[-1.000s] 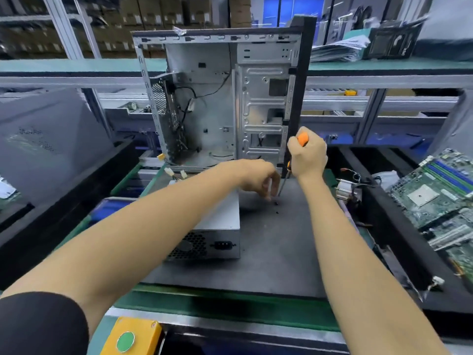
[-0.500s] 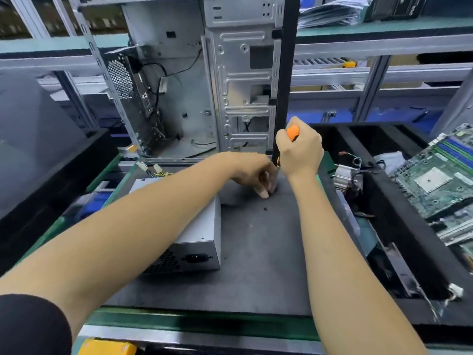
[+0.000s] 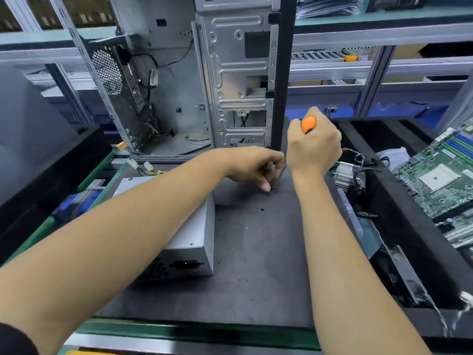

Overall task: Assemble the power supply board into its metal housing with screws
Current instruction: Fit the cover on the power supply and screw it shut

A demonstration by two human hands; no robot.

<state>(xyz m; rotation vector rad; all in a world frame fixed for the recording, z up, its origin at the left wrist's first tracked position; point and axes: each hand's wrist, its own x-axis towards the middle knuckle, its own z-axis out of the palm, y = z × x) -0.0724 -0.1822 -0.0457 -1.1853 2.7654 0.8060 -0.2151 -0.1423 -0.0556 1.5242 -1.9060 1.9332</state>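
An open metal computer case stands upright at the back of the grey mat. A silver power supply box lies on the mat's left side, partly under my left forearm. My right hand grips an orange-handled screwdriver, held upright with its shaft pointing down at the mat. My left hand is beside it, fingers curled down and fingertips at the shaft's tip near a small black screw. Another loose screw lies on the mat just nearer to me.
A black tray at the right holds a heatsink with wires. Green motherboards lie at the far right. Yellow-wired connectors trail behind the power supply. A dark bin stands at the left.
The view has dropped and moved closer to the mat. Both hands stay together at the same spot, with the left fingers shifting around the screwdriver tip.
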